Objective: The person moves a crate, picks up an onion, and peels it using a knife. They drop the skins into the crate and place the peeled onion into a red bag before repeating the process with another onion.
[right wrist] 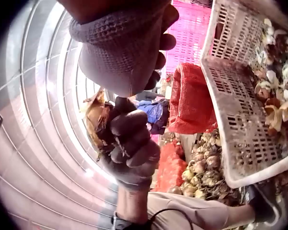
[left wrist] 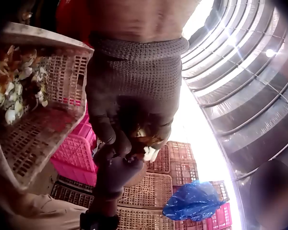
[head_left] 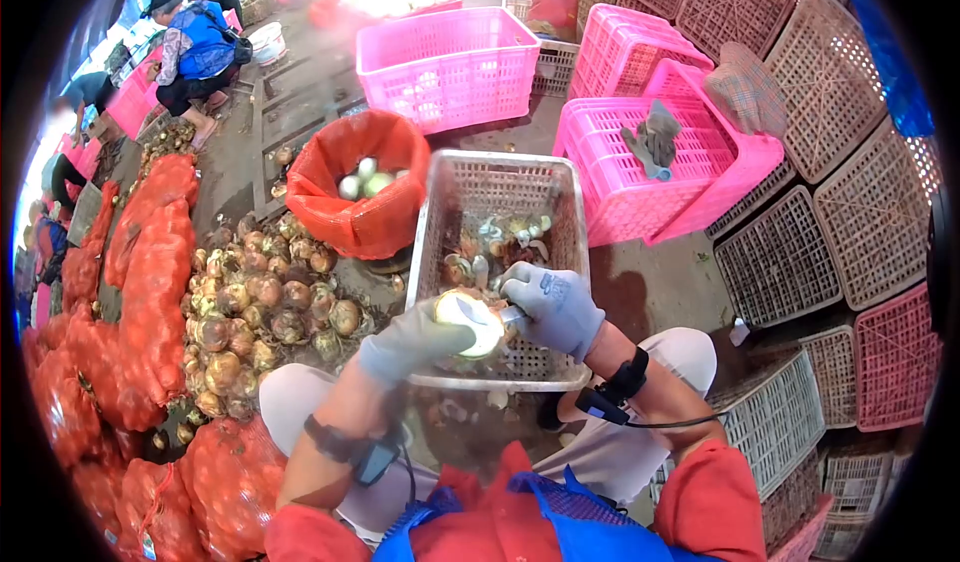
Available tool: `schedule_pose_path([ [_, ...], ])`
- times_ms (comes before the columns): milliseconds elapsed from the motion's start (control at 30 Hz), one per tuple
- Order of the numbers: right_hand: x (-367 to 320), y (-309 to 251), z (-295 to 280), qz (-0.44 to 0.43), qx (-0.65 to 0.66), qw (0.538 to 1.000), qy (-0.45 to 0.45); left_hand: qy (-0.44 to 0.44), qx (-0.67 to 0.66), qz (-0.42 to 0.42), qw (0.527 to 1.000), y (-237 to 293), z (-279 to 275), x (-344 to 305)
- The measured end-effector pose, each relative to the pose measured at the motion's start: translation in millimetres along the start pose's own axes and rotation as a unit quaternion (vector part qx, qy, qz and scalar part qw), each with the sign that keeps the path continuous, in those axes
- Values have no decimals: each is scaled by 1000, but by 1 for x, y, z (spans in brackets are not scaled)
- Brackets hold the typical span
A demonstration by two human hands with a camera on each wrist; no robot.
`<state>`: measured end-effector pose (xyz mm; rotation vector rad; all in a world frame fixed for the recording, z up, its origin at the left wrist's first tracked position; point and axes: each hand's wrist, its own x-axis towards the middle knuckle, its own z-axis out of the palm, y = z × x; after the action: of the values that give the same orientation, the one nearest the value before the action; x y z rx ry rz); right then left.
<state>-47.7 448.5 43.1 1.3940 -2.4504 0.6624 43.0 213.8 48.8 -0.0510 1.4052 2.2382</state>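
In the head view my gloved left hand (head_left: 412, 342) holds an onion (head_left: 468, 322), its pale cut face turned up and brown skin still on it in the right wrist view (right wrist: 98, 122). My gloved right hand (head_left: 555, 307) grips a small knife, its short metal blade (head_left: 513, 314) close against the onion's right side. Both hands are over the near part of a dirty white crate (head_left: 500, 384) with onion skins and scraps (head_left: 500, 242) inside. The left wrist view shows the two gloved hands close together, the knife mostly hidden there.
Left of the crate stands a bucket lined with a red mesh bag (head_left: 350, 217), holding peeled onions (head_left: 365, 180). Unpeeled onions (head_left: 250, 302) lie heaped beside it, with full red sacks (head_left: 150, 272) farther left. Pink crates (head_left: 450, 72) and stacked brown crates (head_left: 780, 252) stand beyond and right.
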Motion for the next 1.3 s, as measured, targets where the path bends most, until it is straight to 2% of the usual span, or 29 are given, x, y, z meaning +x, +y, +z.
schedule_pose_path([
  [67,-3,-3,0,-51,10,998,-18,-67,19,0,998,-8,-10,-1],
  [100,-3,-7,0,-69,18,997,-9,-34,108,19,993,-12,-7,3],
  [267,-11,-2,13,-37,-4,998,-46,-7,155,-27,988,-12,-1,7],
  [333,-11,11,22,24,25,999,10,-16,149,-95,984,7,12,0],
  [367,-10,26,31,116,-22,992,-38,-71,151,-40,985,-13,-2,5],
  [400,-8,34,31,135,0,991,11,-100,132,-24,986,-12,3,5],
  [467,-21,40,26,168,14,984,-64,-39,85,-23,995,-12,4,3],
  [567,-24,29,19,192,64,977,-63,82,103,2,991,-6,-1,12],
  [600,-18,21,13,191,68,977,-61,93,101,56,989,-8,-2,17],
  [667,-8,3,-6,167,216,961,50,82,96,73,989,0,4,23],
  [700,-6,-2,-8,93,214,968,94,80,96,74,989,-5,2,27],
  [733,-3,-8,-8,93,214,968,94,107,250,123,954,-12,-3,32],
  [767,0,-14,-6,81,202,973,78,131,398,168,892,-16,-8,35],
  [867,-4,-13,8,73,160,983,49,160,356,208,897,2,22,29],
  [900,-3,-15,9,158,292,941,64,166,214,177,946,0,18,37],
  [933,0,-16,10,239,417,874,75,166,213,179,946,-3,17,40],
  [967,3,-16,11,302,544,780,71,195,173,227,938,-8,18,43],
  [1000,2,-15,14,300,543,781,71,222,134,274,926,-12,19,46],
  [1033,0,-15,18,333,556,759,64,178,153,251,939,-19,17,47],
  [1067,-2,-16,21,365,567,736,57,178,152,251,939,-23,15,47],
  [1133,-1,-21,18,350,600,718,41,120,46,82,988,-27,13,46],
  [1200,0,-13,19,261,447,853,64,86,23,70,994,-36,-3,48],
  [1233,1,-6,16,177,206,956,113,128,49,83,987,-36,-5,49],
  [1267,0,-1,11,175,205,956,112,173,75,99,977,-35,-7,50],
  [1300,1,1,6,170,124,973,99,178,36,66,981,-34,-11,50],
])
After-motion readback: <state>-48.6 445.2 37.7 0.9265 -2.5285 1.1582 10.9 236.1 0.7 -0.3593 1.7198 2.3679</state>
